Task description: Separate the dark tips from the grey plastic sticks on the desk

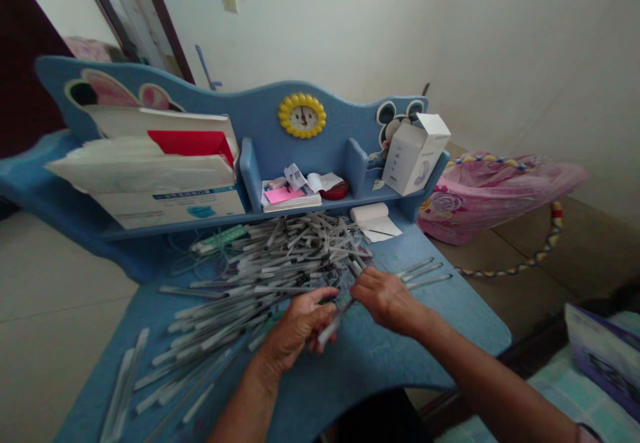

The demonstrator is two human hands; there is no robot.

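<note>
My right hand (383, 299) is closed, its fingers pinching the upper end of a slim pen-like tube (330, 329). That tube slants down to the left, its pale lower end blurred by motion. Close by on the left is my left hand (297, 329), its thumb and forefinger apart, the other fingers curled beside the tube's lower end. Whether they touch it is hard to see. A big heap of similar pale, clear-looking tubes (295, 243) covers the back of the blue table (400, 356). More tubes (200, 336) lie loosely to the left. Several single tubes (425, 273) lie right of my right hand.
A blue shelf (320, 209) along the back edge holds a box of papers (165, 206), a notepad stack (293, 201) and a white box (413, 156). A paper roll (373, 213) and green-white packet (220, 237) lie below. A pink bag (480, 196) stands right.
</note>
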